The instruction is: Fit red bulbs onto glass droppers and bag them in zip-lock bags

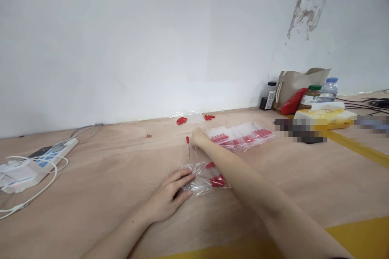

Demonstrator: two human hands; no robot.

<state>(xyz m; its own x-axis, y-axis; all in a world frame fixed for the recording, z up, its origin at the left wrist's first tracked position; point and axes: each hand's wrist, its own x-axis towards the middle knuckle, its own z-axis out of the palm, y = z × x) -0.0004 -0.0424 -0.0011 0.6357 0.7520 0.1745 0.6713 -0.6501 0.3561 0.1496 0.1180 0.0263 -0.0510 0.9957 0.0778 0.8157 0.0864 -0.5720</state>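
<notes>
Near the frame's middle, the right hand (198, 136), fingers curled so I could not tell their grip, reached beside a thin red-capped glass tube (188, 147) lying lengthwise away from the person, while the left hand (170, 198), fingers spread, pressed a clear plastic bag (204, 178).

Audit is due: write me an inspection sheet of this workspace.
Surface: tan wooden tabletop with yellow tape stripes.
Job's things: near clear bag holding red-capped tubes; one loose tube lying flat; far row of filled bags; loose red caps by the wall.
Clutter: tissue pack, beige bag, bottles and jar beside it.
Hands: left hand flat, fingers on the near bag's edge; right hand stretched out beside the loose tube, grip hidden.
Cables: white power strip with looped white cords at left; black cables far right.
Surroundings: white wall, paint peeled top right.
</notes>
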